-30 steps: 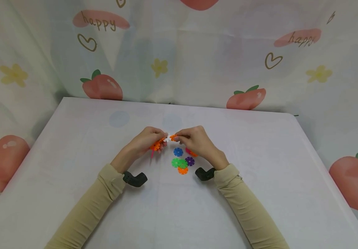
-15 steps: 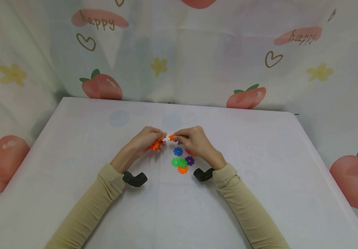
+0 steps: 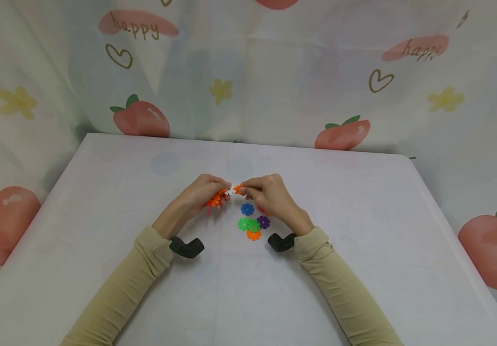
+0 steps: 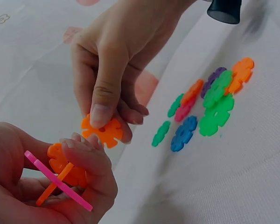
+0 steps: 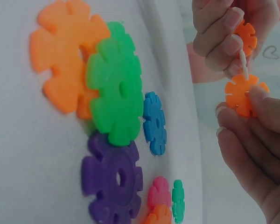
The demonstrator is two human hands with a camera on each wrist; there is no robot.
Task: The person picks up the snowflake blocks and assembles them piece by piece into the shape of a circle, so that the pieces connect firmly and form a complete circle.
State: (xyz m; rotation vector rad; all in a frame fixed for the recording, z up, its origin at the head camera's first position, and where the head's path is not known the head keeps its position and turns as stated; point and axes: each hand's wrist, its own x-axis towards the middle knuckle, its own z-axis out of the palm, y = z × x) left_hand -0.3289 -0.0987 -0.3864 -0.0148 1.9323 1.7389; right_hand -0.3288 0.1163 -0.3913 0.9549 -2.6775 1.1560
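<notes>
My left hand (image 3: 196,194) grips a small cluster of joined flower-shaped notched discs above the white table. In the left wrist view the cluster includes an orange disc (image 4: 56,156) and a pink disc (image 4: 77,197) crossed with another orange one. A white disc (image 5: 243,63) sticks out of the cluster, seen edge-on in the right wrist view. Between thumb and fingers, my right hand (image 3: 272,192) pinches an orange disc (image 5: 238,91), its notched rim meeting the white disc's edge. How deeply the two interlock, I cannot tell.
Loose discs lie on the white table (image 3: 144,283) just below the hands: blue (image 3: 247,209), purple (image 3: 264,222), overlapping greens (image 3: 243,224) and orange (image 3: 254,235). More pink, orange and green ones (image 5: 178,200) lie partly behind my right hand. A printed curtain (image 3: 274,86) hangs behind.
My right hand has shifted very slightly left with the orange disc, bringing it against the white one. My left hand keeps its hold almost unmoved. The loose discs stay put.
</notes>
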